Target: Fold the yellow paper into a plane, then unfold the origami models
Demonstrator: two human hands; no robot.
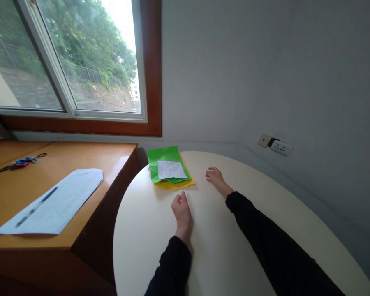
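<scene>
My left hand (182,211) rests on the round white table (216,259) with its fingers curled in and the thumb pointing up; nothing shows in it. Just beyond it lies a small stack of paper: a green sheet (164,153) over a yellow sheet (172,186), with a white piece of paper (172,169) on top. To the right of the stack is my right hand (216,179), its fingers loosely bent and apart, holding nothing. Neither hand touches the paper.
On the left a wooden desk (117,164) holds white sheets (64,201) with a pen (37,207) across them. Several pairs of scissors (23,162) lie farther back. A window (89,57) and a wall socket (281,147) are behind the tables.
</scene>
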